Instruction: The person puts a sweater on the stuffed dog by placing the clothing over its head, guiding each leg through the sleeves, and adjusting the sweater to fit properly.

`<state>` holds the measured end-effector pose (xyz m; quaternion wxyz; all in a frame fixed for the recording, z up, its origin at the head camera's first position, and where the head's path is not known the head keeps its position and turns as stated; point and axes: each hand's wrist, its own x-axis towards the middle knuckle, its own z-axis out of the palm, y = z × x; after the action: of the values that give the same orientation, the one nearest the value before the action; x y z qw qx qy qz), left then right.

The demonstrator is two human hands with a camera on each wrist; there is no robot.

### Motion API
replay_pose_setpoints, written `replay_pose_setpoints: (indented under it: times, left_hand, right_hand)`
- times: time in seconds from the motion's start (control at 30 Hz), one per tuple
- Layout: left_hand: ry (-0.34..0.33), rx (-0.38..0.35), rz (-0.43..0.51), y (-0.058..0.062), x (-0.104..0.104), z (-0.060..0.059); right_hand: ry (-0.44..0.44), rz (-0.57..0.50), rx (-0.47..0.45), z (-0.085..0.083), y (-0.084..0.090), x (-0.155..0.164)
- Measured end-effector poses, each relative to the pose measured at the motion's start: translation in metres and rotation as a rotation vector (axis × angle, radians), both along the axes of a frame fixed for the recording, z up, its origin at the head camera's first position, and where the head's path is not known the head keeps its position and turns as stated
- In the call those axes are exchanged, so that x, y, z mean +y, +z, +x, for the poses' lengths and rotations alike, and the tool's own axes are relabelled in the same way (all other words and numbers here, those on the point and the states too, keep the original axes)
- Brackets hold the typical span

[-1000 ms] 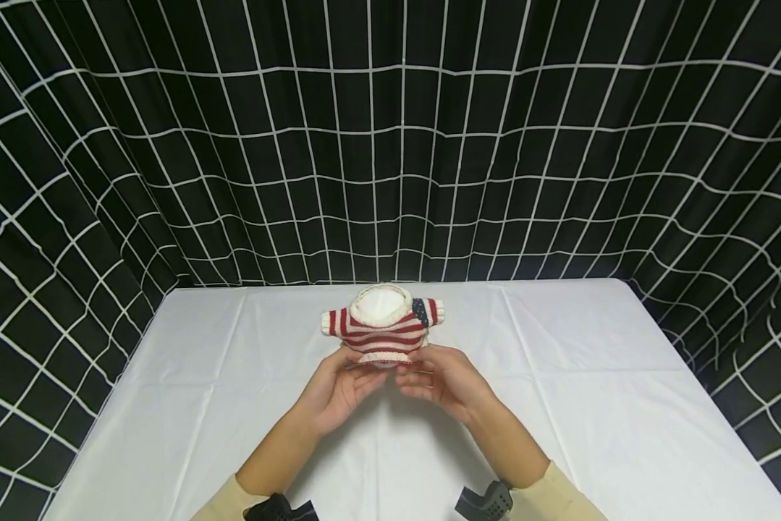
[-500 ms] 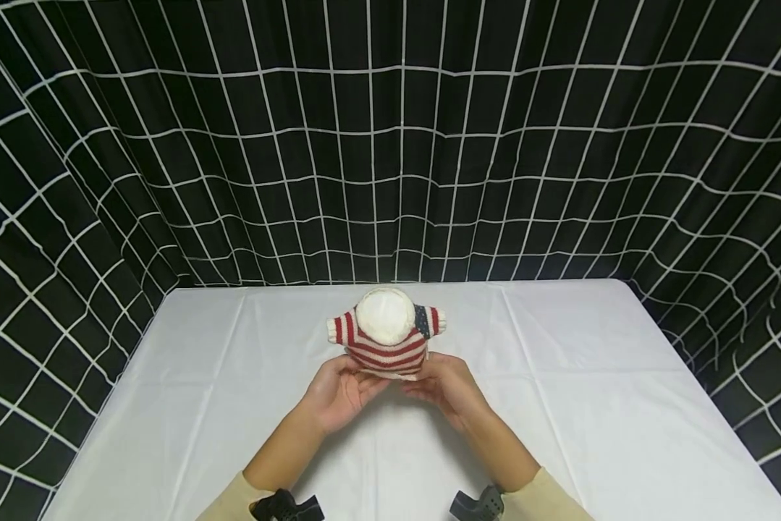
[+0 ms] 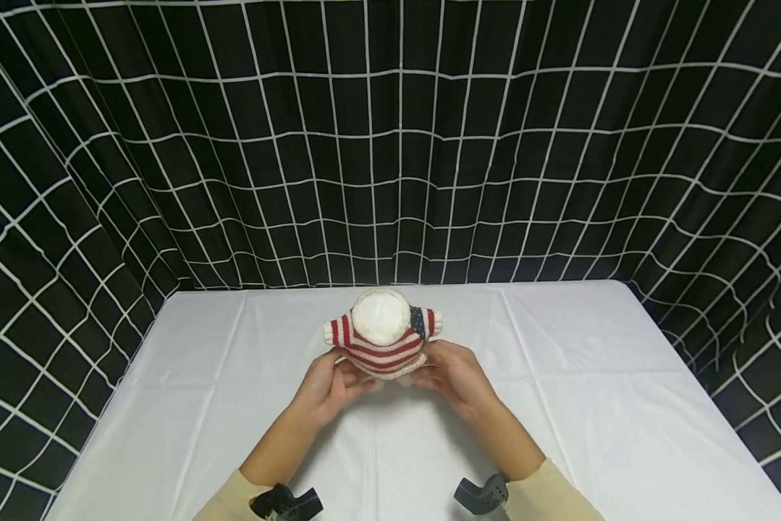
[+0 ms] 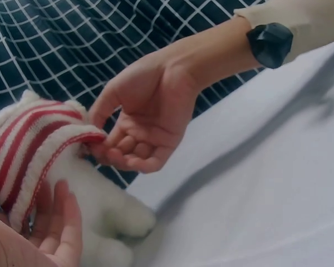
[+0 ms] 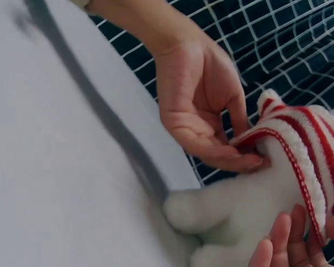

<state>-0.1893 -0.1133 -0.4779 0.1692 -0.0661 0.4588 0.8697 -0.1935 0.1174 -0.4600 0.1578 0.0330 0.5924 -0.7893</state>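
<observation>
A white plush toy [image 3: 381, 318] in a red-and-white striped knitted sweater [image 3: 380, 351] with a blue patch stands on the white table [image 3: 592, 376], its round top towards me. My left hand [image 3: 354, 370] pinches the sweater's hem on the left side. My right hand [image 3: 429, 365] pinches the hem on the right. In the left wrist view the right hand [image 4: 122, 150] curls its fingers under the hem of the sweater [image 4: 28, 144]. In the right wrist view the left hand [image 5: 228, 153] grips the hem of the sweater [image 5: 300, 139] above the toy's white legs [image 5: 228, 214].
A black curtain with a white grid [image 3: 390, 145] hangs behind and to both sides of the table. The white tablecloth stretches out around the toy, with its edges at left and right.
The toy has tipped upright, so its white top now faces me. Both hands have moved slightly up the table with the sweater's hem between their fingers.
</observation>
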Motion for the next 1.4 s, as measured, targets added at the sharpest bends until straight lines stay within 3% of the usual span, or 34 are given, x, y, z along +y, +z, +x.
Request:
replay_pose_setpoints:
  times: [0.13,0.23,0.33,0.43,0.53,0.63,0.8,0.9,1.0,1.1,1.17,1.4]
  left_hand:
    - [0.036,0.007,-0.027,-0.003,-0.001,0.0]
    - [-0.019,-0.024,-0.014,-0.005,-0.003,0.001]
    - [-0.058,-0.049,-0.014,-0.004,-0.009,0.0]
    - [-0.004,-0.044,-0.058,-0.001,-0.023,-0.005]
    - [0.085,-0.008,-0.181,0.009,-0.041,-0.013]
    - [0.116,0.094,-0.393,0.027,-0.054,-0.019]
    - [0.081,0.373,-0.746,0.067,-0.055,-0.026]
    - [0.013,0.536,-0.952,0.088,-0.044,-0.028]
    - [-0.077,0.648,-1.12,0.102,-0.03,-0.027]
    - [-0.138,0.694,-1.203,0.105,-0.019,-0.025]
    - [-0.147,0.696,-1.236,0.102,-0.015,-0.024]
    - [-0.161,0.605,-1.22,0.086,-0.009,-0.02]
  right_hand:
    - [-0.006,-0.024,-0.082,0.0,-0.005,0.002]
    - [0.045,-0.082,-0.124,-0.001,-0.006,0.004]
    - [0.083,-0.076,-0.102,-0.002,-0.004,0.007]
    - [0.039,0.023,-0.037,-0.004,0.004,0.014]
    - [-0.044,0.24,0.069,-0.007,0.019,0.024]
    - [-0.079,0.482,0.204,-0.012,0.039,0.03]
    - [-0.006,0.764,0.474,-0.017,0.077,0.024]
    - [0.081,0.862,0.631,-0.017,0.098,0.011]
    - [0.162,0.933,0.767,-0.017,0.111,-0.004]
    - [0.2,1.008,0.832,-0.016,0.114,-0.016]
    - [0.2,1.067,0.828,-0.015,0.112,-0.02]
    - [0.284,1.179,0.683,-0.014,0.101,-0.021]
